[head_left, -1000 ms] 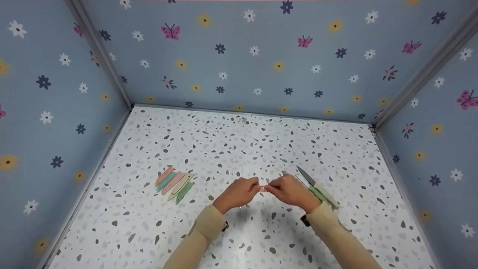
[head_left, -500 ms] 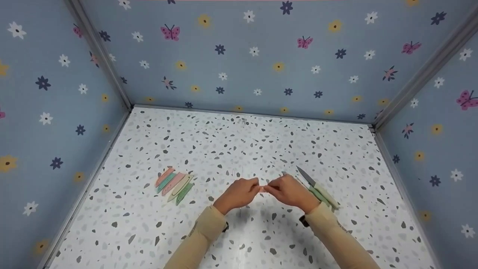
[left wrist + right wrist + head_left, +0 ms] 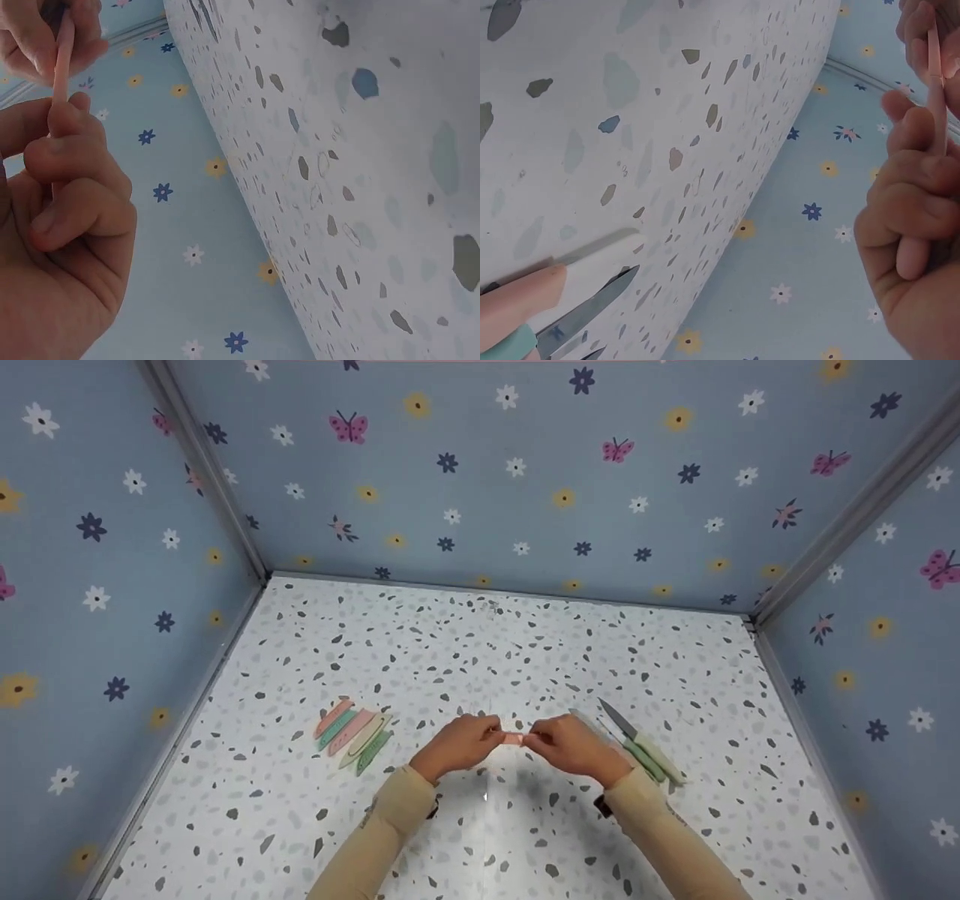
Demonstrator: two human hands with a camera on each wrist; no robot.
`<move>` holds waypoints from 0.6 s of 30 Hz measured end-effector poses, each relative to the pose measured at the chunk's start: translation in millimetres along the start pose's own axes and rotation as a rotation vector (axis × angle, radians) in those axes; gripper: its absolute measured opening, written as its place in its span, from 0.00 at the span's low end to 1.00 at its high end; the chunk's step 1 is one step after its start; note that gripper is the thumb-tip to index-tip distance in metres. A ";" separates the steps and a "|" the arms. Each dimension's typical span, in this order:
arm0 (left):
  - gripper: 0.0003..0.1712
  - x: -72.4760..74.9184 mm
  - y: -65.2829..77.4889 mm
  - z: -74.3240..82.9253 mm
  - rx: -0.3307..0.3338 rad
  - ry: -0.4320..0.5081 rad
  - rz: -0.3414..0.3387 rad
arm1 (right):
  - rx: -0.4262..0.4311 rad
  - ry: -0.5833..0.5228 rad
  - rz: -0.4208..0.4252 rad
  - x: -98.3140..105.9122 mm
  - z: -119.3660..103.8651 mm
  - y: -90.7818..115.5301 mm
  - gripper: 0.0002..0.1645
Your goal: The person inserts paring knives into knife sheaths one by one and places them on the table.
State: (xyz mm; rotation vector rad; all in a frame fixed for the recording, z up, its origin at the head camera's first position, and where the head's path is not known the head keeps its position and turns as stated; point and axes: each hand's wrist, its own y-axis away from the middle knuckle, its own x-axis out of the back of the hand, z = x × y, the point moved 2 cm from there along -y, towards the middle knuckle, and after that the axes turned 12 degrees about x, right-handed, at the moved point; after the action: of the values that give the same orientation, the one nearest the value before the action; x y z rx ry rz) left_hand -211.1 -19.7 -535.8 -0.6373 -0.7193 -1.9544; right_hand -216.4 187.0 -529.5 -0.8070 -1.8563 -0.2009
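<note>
My left hand and right hand meet over the middle of the table, each pinching one end of a slim pink piece. It looks like a small knife in a matching sheath; a faint seam crosses it in the right wrist view. There, the curled fingers of the right hand wrap a rounded pink handle. In the left wrist view, the left hand's fingers curl round the pink sheath end. Any blade inside is hidden.
Several coloured blade sheaths lie side by side at the left on the speckled table. Bare knives lie at the right, including a cream-handled knife, a green-handled knife and a pink-handled knife. Patterned panels surround the table.
Both hands have shifted slightly left. The gap between them has widened, and more of the pink piece shows. The sheaths and knives on the table lie as before.
</note>
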 end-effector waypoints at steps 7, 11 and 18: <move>0.15 7.7 6.1 -21.0 0.026 -0.026 0.047 | -0.085 -0.007 -0.028 -2.6 15.0 3.6 0.20; 0.15 14.0 10.3 -31.3 0.070 -0.011 0.076 | -0.122 -0.007 -0.013 -1.7 23.6 0.3 0.20; 0.13 32.0 22.1 -50.3 0.154 0.004 0.100 | -0.294 -0.037 0.003 -2.0 36.8 -17.7 0.17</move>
State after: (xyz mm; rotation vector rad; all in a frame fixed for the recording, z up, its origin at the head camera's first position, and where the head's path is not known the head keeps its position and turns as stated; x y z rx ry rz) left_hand -212.5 -82.8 -543.8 -0.5649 -0.8110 -1.7888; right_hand -254.8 190.6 -543.2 -1.0190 -1.8847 -0.4683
